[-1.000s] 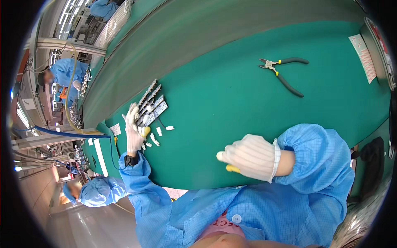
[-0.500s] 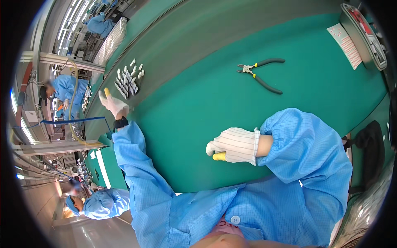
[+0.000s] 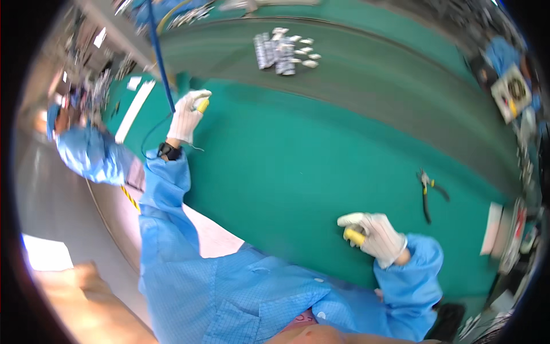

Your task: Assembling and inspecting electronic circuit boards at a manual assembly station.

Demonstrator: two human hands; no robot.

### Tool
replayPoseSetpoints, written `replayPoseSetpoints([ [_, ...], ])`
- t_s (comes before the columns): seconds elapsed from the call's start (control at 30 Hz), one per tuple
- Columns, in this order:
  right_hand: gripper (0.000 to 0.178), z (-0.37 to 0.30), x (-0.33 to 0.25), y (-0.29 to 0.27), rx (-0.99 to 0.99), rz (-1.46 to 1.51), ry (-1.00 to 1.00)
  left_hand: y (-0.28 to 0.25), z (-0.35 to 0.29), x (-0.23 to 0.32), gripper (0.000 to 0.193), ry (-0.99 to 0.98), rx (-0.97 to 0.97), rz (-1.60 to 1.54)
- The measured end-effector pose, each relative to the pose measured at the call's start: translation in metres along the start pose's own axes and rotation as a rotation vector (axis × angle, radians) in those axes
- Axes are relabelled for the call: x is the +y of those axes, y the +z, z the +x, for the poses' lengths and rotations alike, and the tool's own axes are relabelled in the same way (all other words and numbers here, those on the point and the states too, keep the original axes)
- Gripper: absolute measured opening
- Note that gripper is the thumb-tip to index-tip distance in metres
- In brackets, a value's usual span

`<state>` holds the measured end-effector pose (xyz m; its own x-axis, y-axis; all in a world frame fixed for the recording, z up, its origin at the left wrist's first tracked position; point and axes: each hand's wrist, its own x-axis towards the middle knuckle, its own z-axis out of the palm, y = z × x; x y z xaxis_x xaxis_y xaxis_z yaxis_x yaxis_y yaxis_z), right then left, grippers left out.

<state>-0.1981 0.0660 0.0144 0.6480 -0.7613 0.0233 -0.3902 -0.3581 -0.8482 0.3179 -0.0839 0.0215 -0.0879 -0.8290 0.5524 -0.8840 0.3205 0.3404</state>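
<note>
My left hand (image 3: 187, 119), in a white striped glove with a yellow thumb tip, is over the left side of the green mat (image 3: 286, 166). Its fingers curve apart from the thumb, with nothing visible between them. A black wrist strap (image 3: 168, 151) with a thin cord circles that wrist. On the right, my right hand (image 3: 378, 238), gloved alike, is loosely bent above the mat and seems to hold nothing. Beyond it lie cutting pliers (image 3: 425, 181) with dark handles, spread apart. Small white-ended parts (image 3: 281, 53) sit in a cluster on the far dark belt (image 3: 366, 97).
At the right edge stand a metal box (image 3: 513, 235) and a pale sheet (image 3: 491, 228). A blue cable (image 3: 158, 54) hangs near my left hand. A co-worker in blue (image 3: 94, 152) sits at the left. A fan-like unit (image 3: 511, 93) is at far right.
The view has swung round. My left hand has drawn back from beside the part cluster toward the mat's left edge. My right hand's fingers and thumb now show farther apart.
</note>
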Motion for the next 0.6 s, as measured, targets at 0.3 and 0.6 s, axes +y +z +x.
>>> replayPoseSetpoints([
  [0.3,0.094,0.098,-0.037,0.026,0.065,-0.432,-0.376,-0.116,-0.100,-0.208,0.066,-0.597,0.449,0.922],
  [0.6,0.084,0.239,-0.025,0.039,-0.008,-0.939,-0.453,-0.168,-0.060,-0.188,0.090,-0.870,0.705,0.755],
])
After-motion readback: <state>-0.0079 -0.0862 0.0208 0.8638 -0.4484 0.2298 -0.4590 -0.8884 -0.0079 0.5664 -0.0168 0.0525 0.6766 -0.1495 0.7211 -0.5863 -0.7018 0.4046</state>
